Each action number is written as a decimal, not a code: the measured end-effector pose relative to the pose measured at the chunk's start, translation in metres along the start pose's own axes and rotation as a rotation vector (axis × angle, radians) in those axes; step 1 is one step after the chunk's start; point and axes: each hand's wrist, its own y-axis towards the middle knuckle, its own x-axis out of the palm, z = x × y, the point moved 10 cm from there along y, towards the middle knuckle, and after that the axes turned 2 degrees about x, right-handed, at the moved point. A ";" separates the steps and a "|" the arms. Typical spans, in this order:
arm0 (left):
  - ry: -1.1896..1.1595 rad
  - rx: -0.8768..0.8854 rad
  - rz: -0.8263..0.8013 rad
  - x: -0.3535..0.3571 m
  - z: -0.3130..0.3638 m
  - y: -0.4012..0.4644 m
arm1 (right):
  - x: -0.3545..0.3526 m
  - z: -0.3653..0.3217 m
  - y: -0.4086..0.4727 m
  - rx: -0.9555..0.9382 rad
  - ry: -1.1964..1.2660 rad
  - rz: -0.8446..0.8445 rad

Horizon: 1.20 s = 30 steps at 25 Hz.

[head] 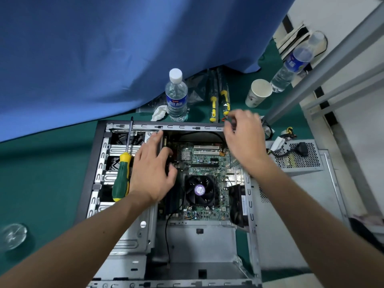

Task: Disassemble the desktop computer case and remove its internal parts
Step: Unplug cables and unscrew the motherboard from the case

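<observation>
1. Computer case (99, 163): lay on its side on the table (41, 173), side panel off, interior exposed.
2. Power supply (299, 156): already out, resting just beside the case on my right with its cables loose.
3. Motherboard (207, 161): remained seated inside, cooler fan (199, 190) in place; I judged most removal work was left.
4. Left hand (151, 173): fingers loosely spread, reaching into the case at the board's edge; I could not tell whether it gripped anything.
5. Right hand (243, 138): raised over the far rim, fingertips pinched together, apparently on a thin wire; blurred.
6. Screwdriver (122, 175): green and yellow, lying on the drive bays.
7. Surroundings: green table cover, blue curtain (124, 48), water bottle (176, 96), paper cup (258, 92).
</observation>
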 end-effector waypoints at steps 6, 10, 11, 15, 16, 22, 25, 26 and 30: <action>-0.002 -0.048 -0.073 0.007 -0.003 0.001 | 0.058 0.002 0.027 -0.207 -0.335 -0.194; 0.126 0.018 -0.056 0.007 0.019 0.001 | 0.055 0.005 0.032 -0.214 -0.297 -0.099; 0.149 0.050 -0.057 0.012 0.033 -0.001 | 0.056 0.004 0.033 -0.226 -0.289 -0.092; -0.173 -0.208 -0.173 0.054 0.052 0.000 | 0.059 0.006 0.034 -0.243 -0.255 -0.084; -0.293 -0.385 -0.166 0.063 0.037 0.005 | 0.058 0.007 0.034 -0.237 -0.243 -0.087; -0.575 -0.817 -0.161 0.113 -0.011 0.022 | 0.059 0.009 0.036 -0.245 -0.222 -0.068; -0.642 -0.825 -0.107 0.125 -0.021 0.029 | 0.059 0.008 0.036 -0.247 -0.210 -0.060; -0.677 -0.834 -0.077 0.129 -0.024 0.032 | 0.059 0.009 0.036 -0.243 -0.207 -0.058; -0.717 -0.822 0.085 0.129 -0.033 0.032 | 0.056 0.010 0.037 -0.237 -0.202 -0.044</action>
